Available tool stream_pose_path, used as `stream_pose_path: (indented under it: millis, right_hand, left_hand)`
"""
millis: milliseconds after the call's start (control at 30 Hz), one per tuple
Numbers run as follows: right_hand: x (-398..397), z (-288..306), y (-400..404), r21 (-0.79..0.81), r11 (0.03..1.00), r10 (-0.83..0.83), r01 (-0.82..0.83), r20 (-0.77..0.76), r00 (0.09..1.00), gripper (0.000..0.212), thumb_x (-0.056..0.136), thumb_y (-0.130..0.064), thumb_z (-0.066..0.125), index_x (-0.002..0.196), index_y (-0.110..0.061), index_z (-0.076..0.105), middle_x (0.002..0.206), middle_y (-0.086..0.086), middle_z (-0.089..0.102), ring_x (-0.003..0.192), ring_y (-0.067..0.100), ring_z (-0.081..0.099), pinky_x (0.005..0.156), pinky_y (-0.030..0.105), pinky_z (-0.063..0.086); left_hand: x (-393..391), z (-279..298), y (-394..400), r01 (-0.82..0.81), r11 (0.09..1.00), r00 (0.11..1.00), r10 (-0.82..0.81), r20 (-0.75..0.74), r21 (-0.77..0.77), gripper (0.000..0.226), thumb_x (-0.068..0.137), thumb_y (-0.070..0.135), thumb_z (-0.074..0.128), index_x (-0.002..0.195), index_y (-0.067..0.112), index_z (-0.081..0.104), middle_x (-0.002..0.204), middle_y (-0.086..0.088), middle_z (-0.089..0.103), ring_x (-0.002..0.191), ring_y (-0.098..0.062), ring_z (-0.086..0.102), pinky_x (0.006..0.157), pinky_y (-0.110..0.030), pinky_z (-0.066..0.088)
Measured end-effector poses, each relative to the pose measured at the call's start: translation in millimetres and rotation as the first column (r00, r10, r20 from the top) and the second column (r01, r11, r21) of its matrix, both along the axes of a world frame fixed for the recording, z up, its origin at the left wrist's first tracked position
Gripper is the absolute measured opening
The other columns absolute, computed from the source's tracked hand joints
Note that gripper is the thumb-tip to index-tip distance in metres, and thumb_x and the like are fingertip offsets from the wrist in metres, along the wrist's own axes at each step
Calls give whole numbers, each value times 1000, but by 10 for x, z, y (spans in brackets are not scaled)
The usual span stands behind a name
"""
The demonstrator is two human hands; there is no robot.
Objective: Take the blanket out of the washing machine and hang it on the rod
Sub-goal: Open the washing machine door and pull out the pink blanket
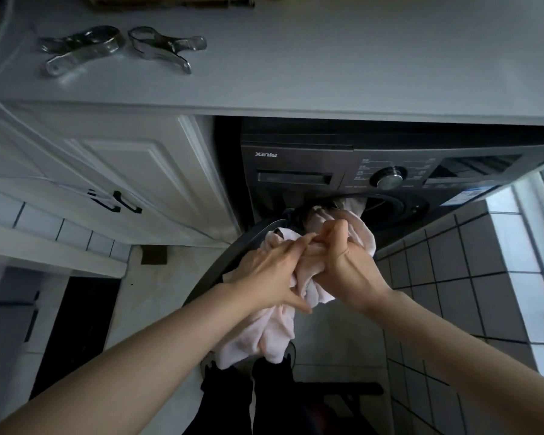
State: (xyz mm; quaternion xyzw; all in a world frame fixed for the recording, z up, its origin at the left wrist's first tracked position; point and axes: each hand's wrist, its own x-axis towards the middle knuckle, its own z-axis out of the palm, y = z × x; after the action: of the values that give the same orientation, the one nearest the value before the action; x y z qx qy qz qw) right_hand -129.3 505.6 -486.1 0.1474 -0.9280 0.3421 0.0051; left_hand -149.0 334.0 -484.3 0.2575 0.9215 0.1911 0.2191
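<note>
A pale pink blanket (pixel 266 334) trails out of the round opening of the dark grey washing machine (pixel 311 171) and hangs bunched down toward the floor. My left hand (pixel 270 271) grips a fold of it on the left, thumb curled underneath. My right hand (pixel 346 262) is clenched round the bunched cloth just beside it. Part of the blanket is still inside the drum. The machine's door (pixel 230 262) stands swung open to the left, below my left hand. No rod is in view.
Two large metal clips (pixel 85 48) (pixel 167 47) lie on the grey countertop (pixel 327 64) above the machine. White cabinet doors (pixel 132 183) with black handles stand to the left. A grey tiled wall (pixel 471 271) rises at the right. My dark trouser legs (pixel 248 397) show below.
</note>
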Motion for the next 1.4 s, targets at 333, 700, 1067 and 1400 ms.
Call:
stream_pose_path:
  millis: [333, 700, 1067, 1400]
  right_hand:
    - [-173, -116, 136, 47, 997, 52, -53, 10, 999, 66, 67, -43, 77, 116, -14, 45, 106, -8, 61, 107, 12, 46, 94, 45, 40]
    - [-629, -757, 85, 119, 945, 268, -304, 246, 931, 82, 67, -65, 54, 134, -19, 40, 114, -12, 39, 111, 10, 39, 102, 39, 27]
    - [-983, -1133, -147, 378, 770, 355, -514, 416, 837, 70, 80, -55, 61, 140, -25, 42, 145, 0, 37, 137, 24, 20, 110, 48, 15]
    - [-820, -1363, 76, 322, 786, 228, -528, 642, 732, 70, 70, -66, 67, 123, -21, 57, 115, 2, 65, 112, 24, 57, 102, 36, 34]
  left_hand:
    - [-116, 152, -70, -148, 987, 933, 158, -322, 57, 21, 68, 31, 67, 84, 24, 55, 75, 4, 61, 74, -26, 58, 53, -28, 32]
    - [-247, 534, -431, -79, 992, 882, 116, -456, 100, 47, 61, 25, 69, 72, 35, 24, 56, 12, 27, 53, -19, 29, 48, -22, 24]
    - [-234, 835, -797, 31, 999, 892, -7, -451, 45, 16, 61, 27, 56, 71, 25, 43, 59, 14, 31, 50, -13, 26, 45, -19, 22]
    - [-264, 663, -1126, -63, 997, 905, 37, -423, -46, 31, 56, 28, 64, 78, 27, 42, 61, 9, 52, 49, -26, 47, 46, -23, 30]
